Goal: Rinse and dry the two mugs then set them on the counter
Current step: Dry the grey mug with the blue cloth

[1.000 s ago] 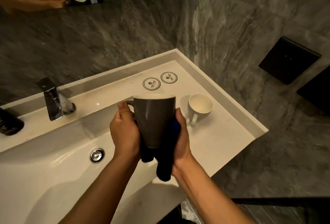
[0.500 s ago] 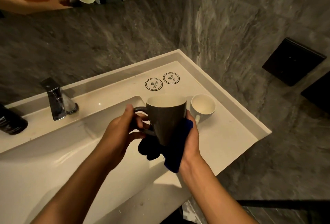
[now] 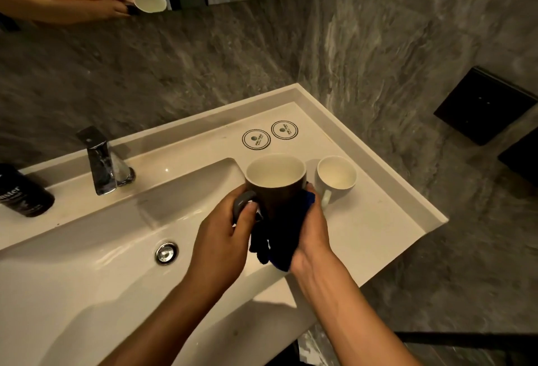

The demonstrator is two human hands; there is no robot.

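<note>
A person's left hand point(image 3: 224, 237) grips the handle of a dark mug point(image 3: 276, 190) held upright over the sink's point(image 3: 87, 263) right edge, while the right hand point(image 3: 313, 225) presses a dark blue cloth point(image 3: 279, 237) around its base. A white mug point(image 3: 336, 180) stands on the counter point(image 3: 378, 228) just beside it, apparently not touching.

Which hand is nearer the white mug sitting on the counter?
Right. The right hand, pressing the blue cloth to the dark mug, sits just beside the white mug. The left hand holds the dark mug's handle on the far side.
</note>
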